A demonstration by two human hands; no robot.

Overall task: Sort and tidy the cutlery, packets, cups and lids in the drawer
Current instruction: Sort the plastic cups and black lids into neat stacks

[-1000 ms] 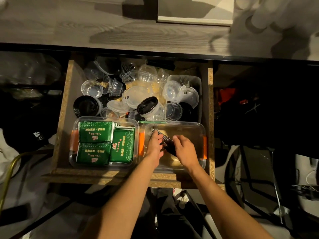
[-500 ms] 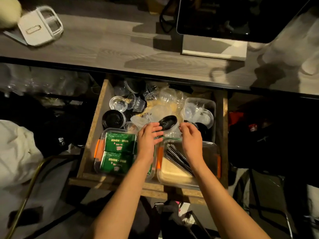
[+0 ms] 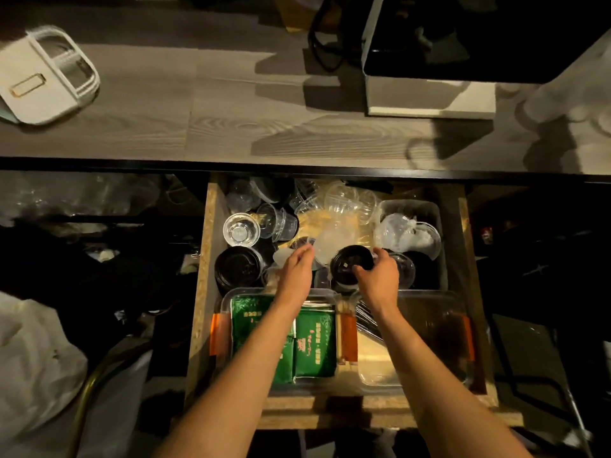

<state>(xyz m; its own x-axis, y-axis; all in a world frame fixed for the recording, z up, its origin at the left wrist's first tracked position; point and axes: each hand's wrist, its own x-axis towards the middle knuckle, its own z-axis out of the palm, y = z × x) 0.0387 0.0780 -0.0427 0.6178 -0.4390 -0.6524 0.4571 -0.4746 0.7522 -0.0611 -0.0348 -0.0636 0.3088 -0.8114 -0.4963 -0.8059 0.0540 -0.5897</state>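
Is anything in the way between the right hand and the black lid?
No. The right hand is already on the black lid, thumb and fingers curled round its near edge, nothing between them. The left hand reaches to a clear cup beside it.

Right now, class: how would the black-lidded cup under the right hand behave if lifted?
The black-lidded cup looks like thin plastic, so probably light and easily squashed. It sits tilted among loose clear cups, so it may tip. The right hand curls over it.
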